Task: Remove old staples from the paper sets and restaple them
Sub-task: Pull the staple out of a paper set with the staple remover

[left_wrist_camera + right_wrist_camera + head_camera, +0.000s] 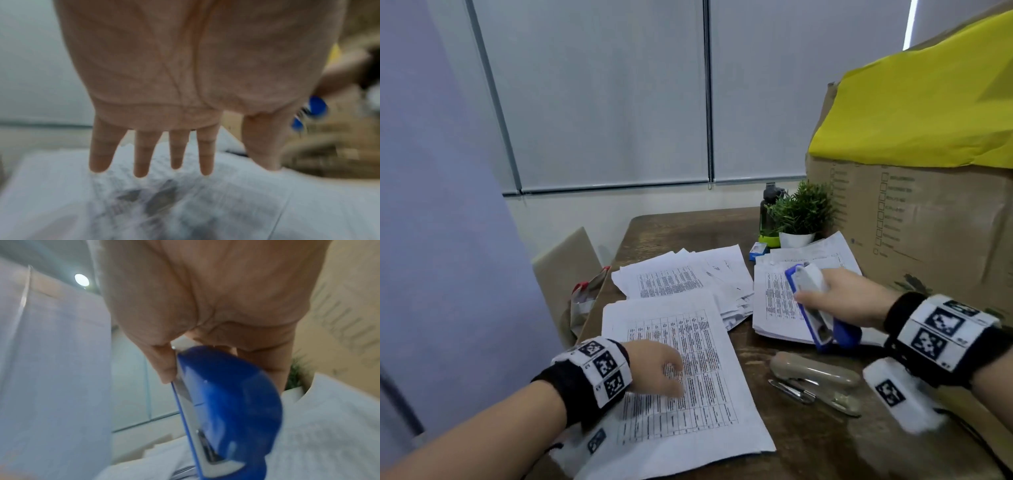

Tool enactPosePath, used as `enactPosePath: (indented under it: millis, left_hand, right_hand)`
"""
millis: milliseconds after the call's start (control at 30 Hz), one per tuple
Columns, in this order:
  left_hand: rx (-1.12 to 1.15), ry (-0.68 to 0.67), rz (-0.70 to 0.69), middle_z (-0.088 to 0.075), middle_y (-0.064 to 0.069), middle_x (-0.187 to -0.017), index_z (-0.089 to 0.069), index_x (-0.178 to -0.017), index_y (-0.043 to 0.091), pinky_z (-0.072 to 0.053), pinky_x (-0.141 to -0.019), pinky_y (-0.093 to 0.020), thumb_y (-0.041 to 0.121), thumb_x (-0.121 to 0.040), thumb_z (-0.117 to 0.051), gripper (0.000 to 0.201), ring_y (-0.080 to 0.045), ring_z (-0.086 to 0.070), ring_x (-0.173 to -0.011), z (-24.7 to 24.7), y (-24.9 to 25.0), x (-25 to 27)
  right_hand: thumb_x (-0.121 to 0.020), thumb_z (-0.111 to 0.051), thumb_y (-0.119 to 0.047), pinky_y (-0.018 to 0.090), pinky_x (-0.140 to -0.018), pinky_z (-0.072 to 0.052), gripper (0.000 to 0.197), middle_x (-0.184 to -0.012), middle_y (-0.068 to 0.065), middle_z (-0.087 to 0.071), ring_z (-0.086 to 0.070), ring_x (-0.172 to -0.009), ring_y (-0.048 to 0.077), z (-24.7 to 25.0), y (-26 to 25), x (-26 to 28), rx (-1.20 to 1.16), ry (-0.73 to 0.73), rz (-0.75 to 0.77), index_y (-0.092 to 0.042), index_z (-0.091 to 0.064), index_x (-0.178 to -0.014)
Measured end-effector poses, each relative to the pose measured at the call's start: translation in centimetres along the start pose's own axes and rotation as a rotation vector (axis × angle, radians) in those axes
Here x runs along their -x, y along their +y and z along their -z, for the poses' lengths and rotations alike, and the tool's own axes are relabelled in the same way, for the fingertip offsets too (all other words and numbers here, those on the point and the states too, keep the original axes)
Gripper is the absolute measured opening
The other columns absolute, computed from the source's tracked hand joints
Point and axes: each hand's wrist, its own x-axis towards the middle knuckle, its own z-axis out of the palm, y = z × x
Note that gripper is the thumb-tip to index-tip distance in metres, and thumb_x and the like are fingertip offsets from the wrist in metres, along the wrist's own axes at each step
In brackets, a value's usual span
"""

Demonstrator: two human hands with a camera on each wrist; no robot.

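Note:
A printed paper set (698,363) lies in front of me on the wooden table (801,442). My left hand (664,368) hovers just over it, blurred, with the fingers (144,155) straight and spread above the sheet (185,203). My right hand (839,298) grips a blue and white stapler (816,308) over a second paper stack (774,301) at the right; in the right wrist view the stapler (224,410) hangs below the curled fingers. More printed sheets (681,274) are fanned out behind.
A beige stapler (818,378) lies with a metal staple remover (791,390) near the right wrist. A small blue staple box (757,249), a potted plant (803,212) and a dark bottle (768,212) stand at the back. A large cardboard box (928,222) with yellow cloth (921,109) fills the right side.

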Motion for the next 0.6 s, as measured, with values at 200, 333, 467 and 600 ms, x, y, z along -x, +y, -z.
enactPosePath:
  millis: [200,333,467,600]
  left_hand:
    - [-0.064,-0.109,0.022,-0.054,-0.006,-0.133,-0.039,-0.142,0.030,-0.046,-0.101,-0.044,0.054,-0.084,-0.067,0.069,-0.029,-0.054,-0.118,-1.7,-0.4,0.0]
    - [-0.116,-0.111,-0.022,-0.052,-0.002,-0.137,-0.045,-0.140,0.030,-0.043,-0.104,-0.042,0.055,-0.084,-0.067,0.065,-0.027,-0.051,-0.123,-1.4,0.2,0.4]
    - [-0.140,-0.092,-0.038,-0.054,0.001,-0.136,-0.053,-0.135,0.031,-0.042,-0.105,-0.040,0.055,-0.084,-0.067,0.058,-0.024,-0.051,-0.124,-1.3,0.6,0.9]
    - [-0.065,-0.076,-0.095,-0.064,0.006,-0.122,-0.067,-0.119,0.027,-0.046,-0.097,-0.031,0.052,-0.085,-0.068,0.043,-0.014,-0.058,-0.106,-0.8,1.2,1.2]
  right_hand:
    - [-0.093,-0.059,-0.029,0.032,-0.090,-0.045,0.043,-0.122,0.014,-0.060,-0.057,-0.110,0.028,-2.0,1.8,-5.2,0.368,-0.095,-0.123,-0.002,-0.054,-0.126]
    - [-0.091,-0.049,0.004,0.036,-0.078,-0.058,0.027,-0.095,0.012,-0.059,-0.062,-0.081,0.029,-3.7,2.8,-6.9,0.184,-0.156,-0.145,-0.006,-0.059,-0.115]
    - [-0.094,-0.052,-0.013,0.038,-0.072,-0.060,0.012,-0.100,0.017,-0.067,-0.069,-0.087,0.030,-2.6,2.1,-5.2,0.101,-0.121,-0.069,-0.009,-0.063,-0.093]
    - [-0.086,-0.057,-0.054,0.027,-0.080,-0.049,0.041,-0.105,0.001,-0.065,-0.061,-0.092,0.017,-3.0,1.7,-1.3,0.384,-0.239,0.027,-0.016,-0.065,-0.099]
